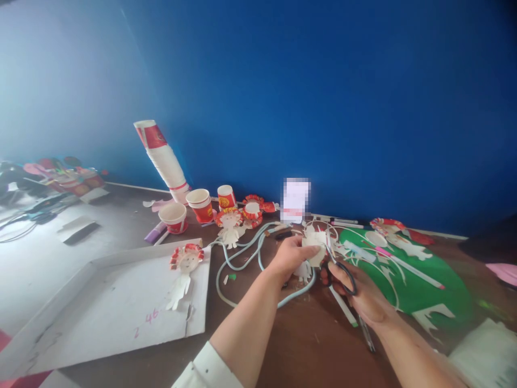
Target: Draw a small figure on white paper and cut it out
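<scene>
Sleeve: one white cuff (208, 369) on the left forearm, at the bottom edge.
Left hand (293, 257): one, thumb and fingers pinching one cream paper piece (312, 240).
Paper's place: above the brown tabletop (319, 350), between the two hands.
Right hand (363, 296): one, fingers closed round the handles of one pair of black-handled scissors (354, 276) — blades at the paper, though how far apart they stand I cannot tell.
Green-ended marker (342, 306): one, lying just below the right hand.
White tray (100, 312): one, left of the hands, with one red-edged paper figure (187, 261) at its right side.
Cups: one tilted tall stack (167, 167), its number untellable; three upright spots near the blue wall (323, 97) — the middle cup (204, 213) perhaps nested.
Green sheet (452, 285): one, right of the scissors, under one pink-and-white marker (410, 267).
</scene>
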`<state>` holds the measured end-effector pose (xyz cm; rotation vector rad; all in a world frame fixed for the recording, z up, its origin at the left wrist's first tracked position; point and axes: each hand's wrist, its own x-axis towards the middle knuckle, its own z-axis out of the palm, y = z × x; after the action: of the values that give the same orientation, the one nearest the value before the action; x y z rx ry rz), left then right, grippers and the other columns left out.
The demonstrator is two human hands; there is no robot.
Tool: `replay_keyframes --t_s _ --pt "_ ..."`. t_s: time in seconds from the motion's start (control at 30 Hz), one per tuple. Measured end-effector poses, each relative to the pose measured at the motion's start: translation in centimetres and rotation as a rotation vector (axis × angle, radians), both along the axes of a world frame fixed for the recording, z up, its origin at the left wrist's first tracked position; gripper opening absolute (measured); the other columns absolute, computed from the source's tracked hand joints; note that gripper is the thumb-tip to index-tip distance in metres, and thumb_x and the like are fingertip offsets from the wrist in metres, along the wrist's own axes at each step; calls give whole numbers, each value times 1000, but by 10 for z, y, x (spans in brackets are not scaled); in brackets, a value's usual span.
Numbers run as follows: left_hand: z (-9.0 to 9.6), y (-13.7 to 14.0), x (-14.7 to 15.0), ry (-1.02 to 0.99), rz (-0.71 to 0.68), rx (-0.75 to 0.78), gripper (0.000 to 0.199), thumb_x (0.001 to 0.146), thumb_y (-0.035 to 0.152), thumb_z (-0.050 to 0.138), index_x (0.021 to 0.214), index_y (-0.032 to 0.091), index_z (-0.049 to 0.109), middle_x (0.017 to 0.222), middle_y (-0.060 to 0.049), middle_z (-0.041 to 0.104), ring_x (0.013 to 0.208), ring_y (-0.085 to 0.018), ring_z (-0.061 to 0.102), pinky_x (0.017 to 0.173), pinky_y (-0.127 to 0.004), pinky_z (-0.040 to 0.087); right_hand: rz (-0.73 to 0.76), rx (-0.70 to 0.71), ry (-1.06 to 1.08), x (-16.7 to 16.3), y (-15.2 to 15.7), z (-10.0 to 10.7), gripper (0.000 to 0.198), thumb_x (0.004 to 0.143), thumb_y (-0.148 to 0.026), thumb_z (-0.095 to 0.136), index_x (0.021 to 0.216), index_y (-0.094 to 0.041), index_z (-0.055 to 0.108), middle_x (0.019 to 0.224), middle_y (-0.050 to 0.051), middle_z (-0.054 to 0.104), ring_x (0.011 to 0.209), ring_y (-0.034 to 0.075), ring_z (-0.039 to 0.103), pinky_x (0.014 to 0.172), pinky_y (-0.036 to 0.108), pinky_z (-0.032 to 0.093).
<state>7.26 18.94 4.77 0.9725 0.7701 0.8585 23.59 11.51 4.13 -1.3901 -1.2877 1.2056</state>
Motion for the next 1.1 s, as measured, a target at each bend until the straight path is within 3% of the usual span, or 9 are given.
replay_keyframes --t_s 0.1,0.73,1.1 --pt "1 0 1 9 4 1 34 66 35 77 89 11 69 71 -7 68 57 -14 60 59 -26 46 65 -42 26 2 0 -1 40 84 -60 60 78 -20 65 74 1 60 61 13 48 51 23 37" --pt "2 1 2 57 13 52 29 67 30 75 88 11 70 73 -5 68 60 -12 59 64 -25 46 1 -100 46 -6 -2 11 39 76 -58 69 75 -20 65 69 0 60 59 14 51 50 24 36" --pt "3 1 1 93 15 97 34 68 36 75 91 11 70 78 -7 69 64 -13 59 68 -25 47 -35 -110 103 -3 0 1 33 79 -55 68 74 -22 64 68 -2 58 61 14 50 52 24 36"
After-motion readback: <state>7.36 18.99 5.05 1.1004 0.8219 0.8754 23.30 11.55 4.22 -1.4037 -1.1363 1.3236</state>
